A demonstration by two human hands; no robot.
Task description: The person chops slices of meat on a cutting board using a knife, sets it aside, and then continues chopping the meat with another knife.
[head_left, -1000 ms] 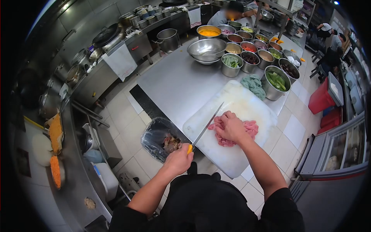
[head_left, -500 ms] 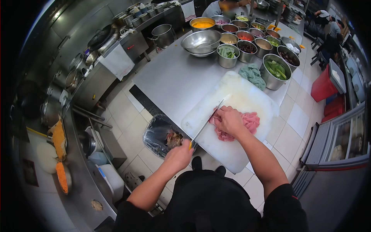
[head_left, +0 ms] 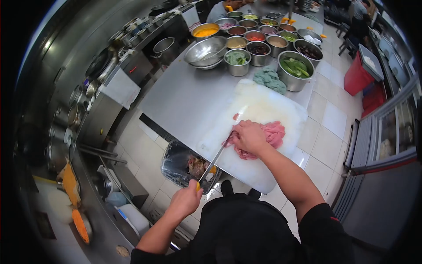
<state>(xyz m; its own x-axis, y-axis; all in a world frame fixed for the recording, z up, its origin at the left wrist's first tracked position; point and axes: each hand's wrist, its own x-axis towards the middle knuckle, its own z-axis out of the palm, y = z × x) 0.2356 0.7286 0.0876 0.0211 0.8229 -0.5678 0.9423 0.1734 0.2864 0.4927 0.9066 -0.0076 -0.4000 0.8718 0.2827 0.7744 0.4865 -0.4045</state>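
Observation:
My left hand point(head_left: 185, 200) is wrapped round the yellow handle of a knife point(head_left: 212, 163). The blade points up and right, its tip end at the meat beside my right fingers. With fingers bent and close together, my right hand point(head_left: 249, 137) grips the left part of a heap of raw pink meat point(head_left: 274, 132); the fingertips are partly hidden. One small scrap of meat lies apart, above that hand. All of the meat rests on a white cutting board point(head_left: 228, 156), which overhangs the near edge of the steel table.
A bin point(head_left: 169, 160) lined with plastic, holding scraps, stands below the table edge. On the steel table point(head_left: 171, 92) are a green cloth point(head_left: 269, 78), a colander point(head_left: 205, 52) and several metal pots of chopped ingredients. A red bin point(head_left: 357, 77) stands at the right.
The knife has drawn back toward me, down and left, with my left hand. A small scrap of meat now shows apart above my right hand, which still grips the heap. The view has shifted slightly.

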